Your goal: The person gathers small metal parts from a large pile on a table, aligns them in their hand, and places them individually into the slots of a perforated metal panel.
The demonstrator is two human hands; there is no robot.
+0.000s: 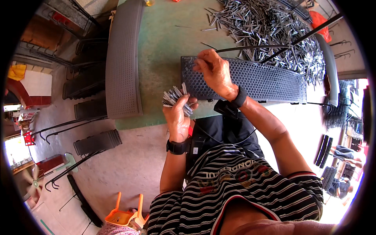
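A bundle of short, thin silvery-black strips [172, 96] fans out from my left hand [178, 119], whose fingers are wrapped round it. This hand is just off the near left corner of a long black panel [266, 80] full of round holes, which lies along the table's near edge. Over the panel's left end is my right hand [216, 76], its fingers curled and thumb drawn in toward them. Whatever its fingertips pinch, if anything, is too small to make out. Both wrists wear black bands.
A large heap of loose strips [270, 33] covers the far right of the greenish table [160, 51]. A grey perforated sheet [122, 66] lies along its left side. Thin black rods cross above the heap. An orange plastic chair [119, 216] stands behind at lower left; people [344, 154] are at far right.
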